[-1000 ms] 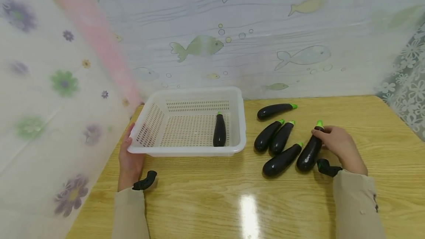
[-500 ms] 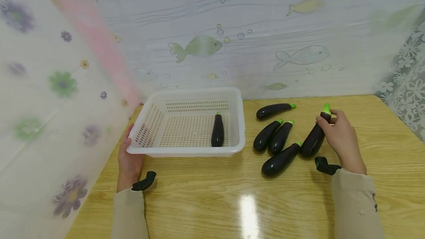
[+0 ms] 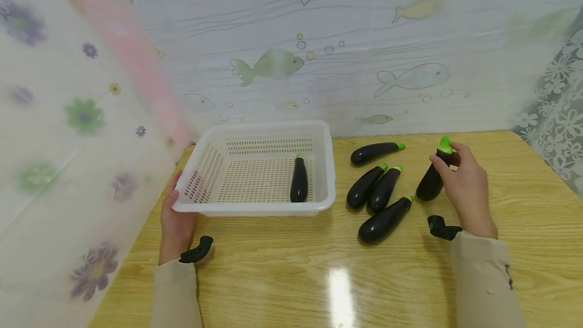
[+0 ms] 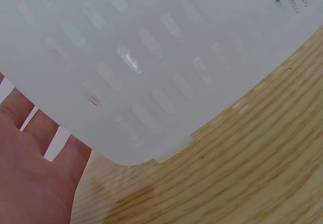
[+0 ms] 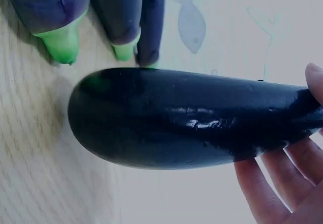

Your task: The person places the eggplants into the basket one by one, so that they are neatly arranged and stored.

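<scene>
In the head view, my right hand (image 3: 468, 186) pinches a dark purple eggplant (image 3: 429, 184) near its green stem, thumb on the near side. The eggplant is held tilted, stem up, and the right wrist view shows its rounded end raised over the table, with fingers (image 5: 290, 176) beneath its neck. At the left, my left hand (image 3: 176, 221) holds a white plastic basket (image 3: 255, 208) by its near left corner. The left wrist view has its fingers (image 4: 43, 133) against the outer wall. One eggplant (image 3: 299, 181) lies inside the basket, along its right side.
Between basket and right hand, several more eggplants lie on the wooden table (image 3: 273, 267): one (image 3: 377, 153) at the back, a pair (image 3: 366, 187) side by side, and one (image 3: 384, 220) in front. A fish-patterned sheet (image 3: 341, 80) hangs behind the table.
My right hand has lifted the eggplant from the table, moving it away from me and tilting it more upright. The left hand and basket have stayed in place.
</scene>
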`<control>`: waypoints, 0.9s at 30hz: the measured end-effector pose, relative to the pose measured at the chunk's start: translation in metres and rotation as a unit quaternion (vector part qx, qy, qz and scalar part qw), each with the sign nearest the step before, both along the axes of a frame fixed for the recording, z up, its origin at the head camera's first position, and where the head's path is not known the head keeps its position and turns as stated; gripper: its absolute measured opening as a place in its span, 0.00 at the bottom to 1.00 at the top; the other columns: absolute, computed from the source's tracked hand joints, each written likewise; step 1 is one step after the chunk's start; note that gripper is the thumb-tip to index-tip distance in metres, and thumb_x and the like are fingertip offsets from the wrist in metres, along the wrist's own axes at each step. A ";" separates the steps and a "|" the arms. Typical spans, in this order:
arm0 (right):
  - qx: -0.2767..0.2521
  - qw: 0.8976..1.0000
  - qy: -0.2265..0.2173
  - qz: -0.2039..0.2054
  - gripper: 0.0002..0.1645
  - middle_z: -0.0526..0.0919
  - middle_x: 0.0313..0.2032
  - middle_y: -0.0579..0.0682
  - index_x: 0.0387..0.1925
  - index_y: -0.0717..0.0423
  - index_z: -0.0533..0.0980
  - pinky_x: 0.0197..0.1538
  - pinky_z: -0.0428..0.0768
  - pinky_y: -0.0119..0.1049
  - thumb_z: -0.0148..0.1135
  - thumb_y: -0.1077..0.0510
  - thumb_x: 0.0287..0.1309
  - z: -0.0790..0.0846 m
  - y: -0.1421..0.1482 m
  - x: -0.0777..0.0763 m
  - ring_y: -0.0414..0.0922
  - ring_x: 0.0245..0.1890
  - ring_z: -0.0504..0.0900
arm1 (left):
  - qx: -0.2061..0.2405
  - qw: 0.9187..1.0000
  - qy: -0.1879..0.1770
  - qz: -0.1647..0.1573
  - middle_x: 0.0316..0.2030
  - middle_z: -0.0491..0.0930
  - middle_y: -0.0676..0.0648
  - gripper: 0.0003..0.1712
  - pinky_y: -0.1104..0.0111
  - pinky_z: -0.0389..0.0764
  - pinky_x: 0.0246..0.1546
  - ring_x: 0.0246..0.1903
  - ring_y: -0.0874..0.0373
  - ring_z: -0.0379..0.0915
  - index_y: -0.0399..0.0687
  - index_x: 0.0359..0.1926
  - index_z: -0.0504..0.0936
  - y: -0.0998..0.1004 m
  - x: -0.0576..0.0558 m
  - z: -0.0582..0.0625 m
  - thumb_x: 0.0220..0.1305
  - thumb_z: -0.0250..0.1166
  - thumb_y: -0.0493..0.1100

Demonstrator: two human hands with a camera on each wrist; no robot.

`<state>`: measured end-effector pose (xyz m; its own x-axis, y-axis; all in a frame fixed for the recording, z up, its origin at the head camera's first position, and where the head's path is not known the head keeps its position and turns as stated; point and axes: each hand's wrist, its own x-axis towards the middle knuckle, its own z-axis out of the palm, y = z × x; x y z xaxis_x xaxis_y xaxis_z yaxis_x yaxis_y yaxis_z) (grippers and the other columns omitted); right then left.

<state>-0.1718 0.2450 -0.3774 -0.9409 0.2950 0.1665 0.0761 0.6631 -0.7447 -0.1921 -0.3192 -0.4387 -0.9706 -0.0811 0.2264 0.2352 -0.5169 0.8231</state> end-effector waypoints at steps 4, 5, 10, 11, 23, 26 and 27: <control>0.009 1.000 0.005 0.004 0.42 0.67 0.58 0.70 0.68 0.57 0.52 0.47 0.70 0.59 0.47 0.39 0.62 -0.001 -0.002 -0.001 0.67 0.54 0.68 | 0.005 1.000 0.000 -0.003 0.68 0.54 0.48 0.31 0.64 0.64 0.59 0.64 0.55 0.56 0.54 0.70 0.51 0.000 0.000 0.000 0.67 0.44 0.47; 0.010 1.000 0.005 0.005 0.42 0.67 0.58 0.71 0.68 0.57 0.52 0.47 0.71 0.59 0.47 0.39 0.61 -0.002 -0.002 -0.001 0.67 0.54 0.69 | 0.005 1.000 -0.001 -0.003 0.68 0.54 0.49 0.31 0.64 0.64 0.58 0.64 0.55 0.56 0.54 0.70 0.51 0.000 0.000 0.000 0.67 0.44 0.47; 0.011 0.999 -0.023 0.020 0.44 0.66 0.59 0.70 0.67 0.59 0.53 0.46 0.70 0.60 0.47 0.35 0.60 -0.005 0.001 -0.003 0.68 0.54 0.68 | 0.000 1.000 0.000 -0.003 0.68 0.54 0.49 0.31 0.65 0.65 0.57 0.63 0.55 0.57 0.53 0.70 0.51 0.000 0.000 0.001 0.68 0.42 0.47; 0.011 0.999 -0.037 0.026 0.45 0.65 0.60 0.70 0.67 0.60 0.53 0.47 0.69 0.61 0.46 0.34 0.59 -0.007 0.001 -0.004 0.68 0.54 0.67 | 0.008 1.000 0.003 -0.008 0.68 0.54 0.48 0.30 0.65 0.65 0.57 0.63 0.55 0.57 0.53 0.70 0.50 0.000 0.001 0.001 0.68 0.42 0.46; 0.021 0.989 -0.124 0.080 0.57 0.53 0.63 0.75 0.69 0.66 0.38 0.49 0.65 0.63 0.41 0.28 0.57 -0.016 0.006 -0.010 0.72 0.57 0.60 | -0.005 1.000 -0.009 -0.011 0.69 0.51 0.49 0.29 0.65 0.64 0.58 0.66 0.53 0.52 0.56 0.70 0.52 0.000 0.004 0.002 0.69 0.40 0.46; 0.014 0.991 -0.113 0.069 0.57 0.56 0.63 0.74 0.69 0.65 0.39 0.48 0.66 0.63 0.40 0.28 0.56 -0.013 0.004 -0.009 0.71 0.56 0.61 | -0.015 1.000 -0.010 -0.008 0.69 0.51 0.48 0.29 0.65 0.64 0.59 0.66 0.52 0.50 0.57 0.70 0.52 0.000 0.003 0.002 0.68 0.41 0.47; 0.011 0.992 -0.108 0.065 0.57 0.56 0.62 0.74 0.69 0.65 0.39 0.48 0.66 0.63 0.40 0.27 0.56 -0.012 0.004 -0.008 0.71 0.56 0.61 | -0.017 1.000 -0.011 -0.008 0.69 0.50 0.48 0.30 0.65 0.64 0.59 0.67 0.52 0.50 0.57 0.70 0.52 -0.001 0.003 0.002 0.68 0.41 0.48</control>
